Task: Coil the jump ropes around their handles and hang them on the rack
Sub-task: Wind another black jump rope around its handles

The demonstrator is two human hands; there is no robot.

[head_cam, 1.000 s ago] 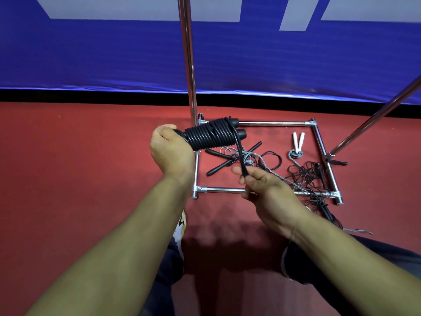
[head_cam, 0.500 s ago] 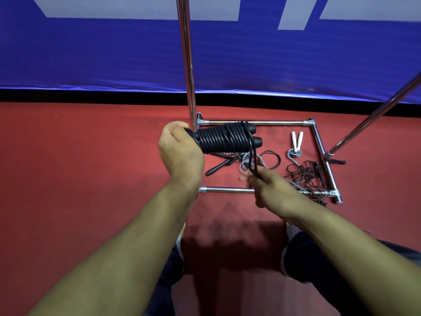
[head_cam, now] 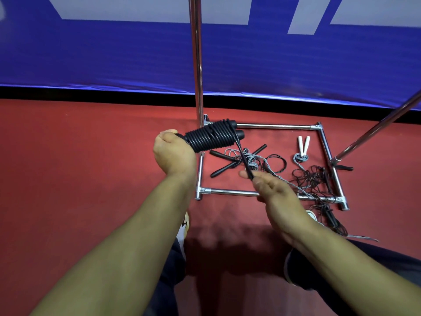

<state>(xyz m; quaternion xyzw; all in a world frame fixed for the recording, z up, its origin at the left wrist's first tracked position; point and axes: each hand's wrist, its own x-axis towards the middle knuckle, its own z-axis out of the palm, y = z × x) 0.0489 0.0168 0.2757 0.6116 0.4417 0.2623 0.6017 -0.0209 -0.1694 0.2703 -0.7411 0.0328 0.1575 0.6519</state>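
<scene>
My left hand grips the coil; right hand pinches the rope tail. Slack could unwind it.

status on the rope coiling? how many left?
Done: nothing visibly hung. In hand: left hand grips the black rope coil, nearly wound; right hand pinches its tail. Left: black-handled rope, white-handled rope and a tangled black rope inside the rack base.

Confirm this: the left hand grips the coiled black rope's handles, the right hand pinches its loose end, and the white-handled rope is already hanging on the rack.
Not quite. The head view shows the white-handled rope lying on the floor inside the rack's base frame, not hanging. The rest holds.
</scene>
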